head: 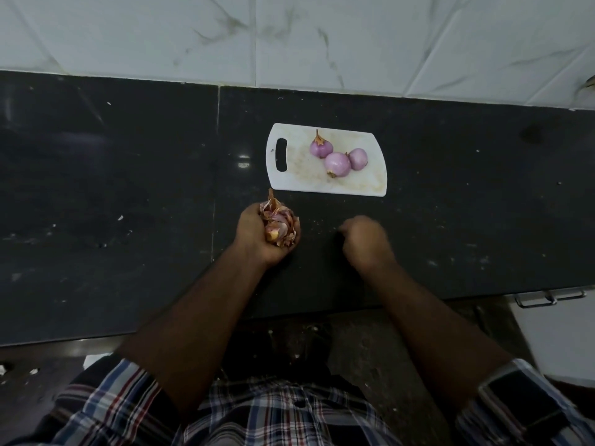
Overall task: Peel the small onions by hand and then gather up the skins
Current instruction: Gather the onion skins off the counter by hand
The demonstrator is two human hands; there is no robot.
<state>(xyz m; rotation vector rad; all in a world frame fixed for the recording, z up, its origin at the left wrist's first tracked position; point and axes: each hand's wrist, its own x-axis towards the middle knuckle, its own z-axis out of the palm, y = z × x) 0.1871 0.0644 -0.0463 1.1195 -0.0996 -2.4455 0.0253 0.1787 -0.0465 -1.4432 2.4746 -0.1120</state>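
My left hand grips the skins; my right hand is blurred, fingers curled, its hold unclear; 3 peeled onions sit on the board.

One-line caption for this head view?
Left hand grips papery onion skins; three peeled purple onions sit on white plastic cutting board.

a white plastic cutting board with a slotted handle at its left end lies on a dark stone counter flecked with pale specks. behind the counter rises a wall of white marble-veined tiles. at the lower right, a metal drawer handle shows just under the counter's front edge.
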